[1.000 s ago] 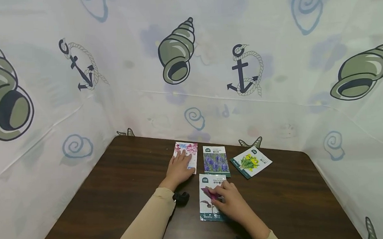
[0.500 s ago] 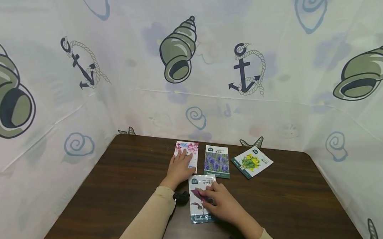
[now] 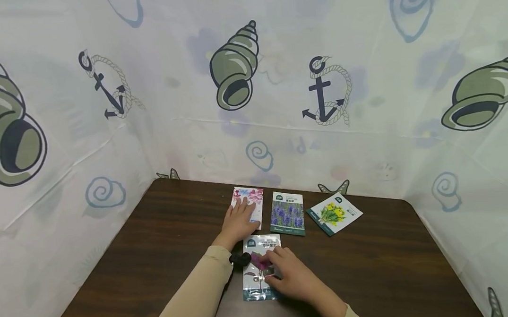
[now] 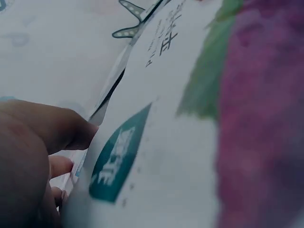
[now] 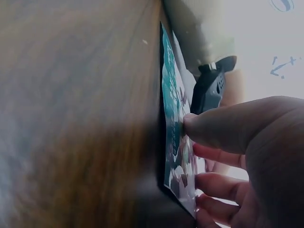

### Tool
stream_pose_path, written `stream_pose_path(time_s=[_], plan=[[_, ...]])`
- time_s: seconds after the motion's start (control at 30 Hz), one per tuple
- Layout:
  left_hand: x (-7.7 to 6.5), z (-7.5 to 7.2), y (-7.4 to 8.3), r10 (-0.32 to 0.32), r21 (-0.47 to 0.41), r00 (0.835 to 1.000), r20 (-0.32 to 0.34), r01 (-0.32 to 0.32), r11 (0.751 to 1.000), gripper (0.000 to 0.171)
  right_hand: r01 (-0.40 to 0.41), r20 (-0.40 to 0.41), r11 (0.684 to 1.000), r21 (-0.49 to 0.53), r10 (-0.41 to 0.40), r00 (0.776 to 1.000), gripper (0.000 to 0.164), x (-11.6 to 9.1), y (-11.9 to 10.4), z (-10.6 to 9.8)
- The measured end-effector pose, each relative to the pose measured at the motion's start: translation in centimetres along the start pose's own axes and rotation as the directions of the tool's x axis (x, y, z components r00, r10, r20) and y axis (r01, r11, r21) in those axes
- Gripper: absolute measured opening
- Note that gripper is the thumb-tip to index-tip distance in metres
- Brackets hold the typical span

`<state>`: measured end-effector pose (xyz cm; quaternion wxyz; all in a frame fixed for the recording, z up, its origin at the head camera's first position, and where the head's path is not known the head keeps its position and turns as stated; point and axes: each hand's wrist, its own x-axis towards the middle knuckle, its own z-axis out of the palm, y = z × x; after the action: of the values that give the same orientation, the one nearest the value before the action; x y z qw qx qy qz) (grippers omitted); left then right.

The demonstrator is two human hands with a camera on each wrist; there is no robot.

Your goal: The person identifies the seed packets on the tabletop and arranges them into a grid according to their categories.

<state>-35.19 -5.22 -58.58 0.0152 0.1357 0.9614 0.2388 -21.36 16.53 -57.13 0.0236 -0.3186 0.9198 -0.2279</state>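
My left hand (image 3: pixel 236 223) lies flat with spread fingers on a seed packet printed with pink blossoms (image 3: pixel 257 201). Nearer to me lies a shiny seed packet with a purple-leaf picture (image 3: pixel 252 284), its top just below my left palm. The fingertips and thumb of my right hand (image 3: pixel 294 277) rest on that packet's face. In the right wrist view, the thumb and fingers touch the face of the purple-leaf packet (image 5: pixel 172 104), which lies on the table. Close in the left wrist view, the packet's printed face (image 4: pixel 142 142) fills much of the picture.
A packet with purple flower spikes (image 3: pixel 287 214) lies right of the pink one. Further right, a packet with yellow flowers (image 3: pixel 334 215) lies at an angle. The dark wooden table (image 3: pixel 382 261) meets a patterned cloth wall (image 3: pixel 287 143) at its far and side edges.
My right hand has slid the purple-leaf packet left across the table. It no longer overlaps the lower edge of the purple-spike packet. My left hand has stayed put.
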Motion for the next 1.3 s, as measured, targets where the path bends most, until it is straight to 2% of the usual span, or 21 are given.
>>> stream_pose_path(time_s=[0.2,0.33,0.43,0.6,0.73,0.9,1.07,1.3], plan=[[0.7,0.2,-1.1,-0.029,-0.004,0.993,0.113,0.03,1.0,0.081,0.028,0.009,1.0,0.0,-0.028,1.0,0.037,0.1,-0.8,0.8],[1.4,0.4,-1.8,-0.039,0.026,0.984,0.176,0.035,0.999,0.084,0.03,0.039,0.999,-0.016,-0.029,0.999,0.051,0.1,-1.5,1.3],[2.0,0.5,-2.0,-0.037,0.027,0.979,0.199,0.032,0.999,0.084,0.025,0.078,0.999,-0.03,-0.022,0.997,0.062,0.0,-1.9,1.6],[2.7,0.5,-2.1,-0.049,0.045,0.971,0.234,0.04,0.998,0.086,0.058,0.075,0.998,-0.008,-0.057,0.995,0.053,0.0,-2.1,1.7],[2.8,0.6,-1.9,-0.051,0.036,0.974,0.22,0.044,0.998,0.085,0.099,0.082,0.99,0.1,-0.107,0.991,0.055,-0.1,-1.3,1.6],[2.3,1.0,-1.8,-0.058,0.037,0.976,0.208,0.052,0.998,0.084,0.091,0.138,0.974,0.208,-0.121,0.983,0.064,-0.2,-0.4,1.5],[1.8,1.2,-1.7,-0.058,0.043,0.981,0.187,0.051,0.998,0.083,0.073,0.164,0.968,0.239,-0.115,0.98,0.064,-0.3,-0.3,1.5],[2.2,1.2,-1.5,-0.053,0.055,0.983,0.177,0.044,0.998,0.084,0.076,0.179,0.962,0.261,-0.126,0.976,0.067,-0.6,-0.5,0.7]])
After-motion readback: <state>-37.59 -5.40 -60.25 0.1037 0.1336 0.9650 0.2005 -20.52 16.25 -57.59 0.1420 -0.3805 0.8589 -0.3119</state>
